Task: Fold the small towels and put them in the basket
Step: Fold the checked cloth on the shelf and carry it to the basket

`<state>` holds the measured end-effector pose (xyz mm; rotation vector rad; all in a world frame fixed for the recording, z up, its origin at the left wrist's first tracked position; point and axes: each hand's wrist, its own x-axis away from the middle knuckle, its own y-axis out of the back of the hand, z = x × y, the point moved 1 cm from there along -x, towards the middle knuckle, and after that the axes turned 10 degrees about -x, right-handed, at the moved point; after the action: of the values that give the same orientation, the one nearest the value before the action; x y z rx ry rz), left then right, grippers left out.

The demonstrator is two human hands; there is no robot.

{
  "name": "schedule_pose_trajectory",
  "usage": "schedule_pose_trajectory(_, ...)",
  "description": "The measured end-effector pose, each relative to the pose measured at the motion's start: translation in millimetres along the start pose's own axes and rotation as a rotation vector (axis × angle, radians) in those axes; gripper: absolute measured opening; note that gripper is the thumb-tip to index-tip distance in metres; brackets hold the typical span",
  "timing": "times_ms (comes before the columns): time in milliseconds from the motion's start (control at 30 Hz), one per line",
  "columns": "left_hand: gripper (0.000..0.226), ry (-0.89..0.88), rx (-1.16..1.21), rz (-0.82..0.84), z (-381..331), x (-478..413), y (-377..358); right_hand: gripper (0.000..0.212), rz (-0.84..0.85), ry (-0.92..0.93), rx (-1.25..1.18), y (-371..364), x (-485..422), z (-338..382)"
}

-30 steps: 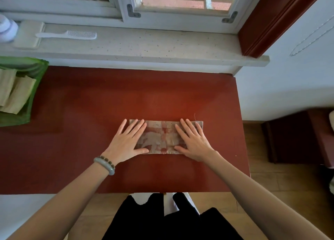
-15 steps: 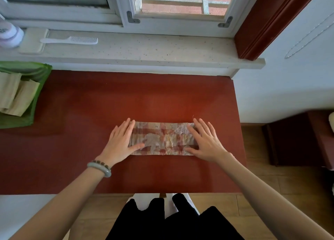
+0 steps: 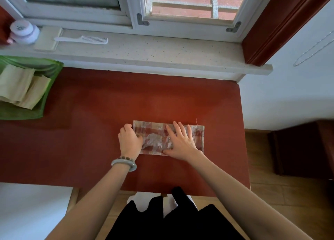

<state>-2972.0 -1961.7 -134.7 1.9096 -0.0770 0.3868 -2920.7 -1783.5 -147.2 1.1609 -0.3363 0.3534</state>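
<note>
A small checked red-and-beige towel (image 3: 155, 140), folded into a long strip, lies flat on the red table (image 3: 101, 131). My left hand (image 3: 129, 140) has its fingers curled round the strip's left end, thumb on top. My right hand (image 3: 180, 142) lies flat on the middle of the towel with straight fingers, pressing it down. The green basket (image 3: 48, 88) stands at the table's far left, with folded beige towels (image 3: 19, 86) inside it.
A stone window sill (image 3: 162, 53) runs along the table's far edge, carrying a white comb (image 3: 83, 40) and a pale jar (image 3: 24, 32). The table's right edge meets a white wall, and dark furniture (image 3: 303, 149) stands on the wooden floor.
My left hand has gone from lying flat to curling round the towel's left end. My right hand has slid left from the right end to the middle of the strip.
</note>
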Motion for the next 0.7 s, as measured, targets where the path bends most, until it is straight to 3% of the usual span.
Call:
schedule_pose_trajectory(167, 0.026, 0.133, 0.102, 0.13, -6, -6, 3, 0.102, -0.002, 0.008, 0.005, 2, -3, -1)
schedule_pose_trajectory(333, 0.034, 0.26, 0.21, 0.264, 4, -15, 8, 0.102, -0.004, 0.013, 0.01, 1, -4, -3)
schedule_pose_trajectory(467, 0.021, 0.306, 0.307, 0.411, 14, -26, 15, 0.103, -0.008, 0.016, 0.017, 2, -5, -4)
schedule_pose_trajectory(567, 0.011, 0.242, 0.354, 0.468, 13, -23, 23, 0.104, -0.004, 0.016, 0.018, 1, -5, -5)
schedule_pose_trajectory(700, 0.02, 0.09, 0.341, 0.456, 5, -9, 37, 0.105, 0.003, 0.015, 0.014, 1, -7, -7)
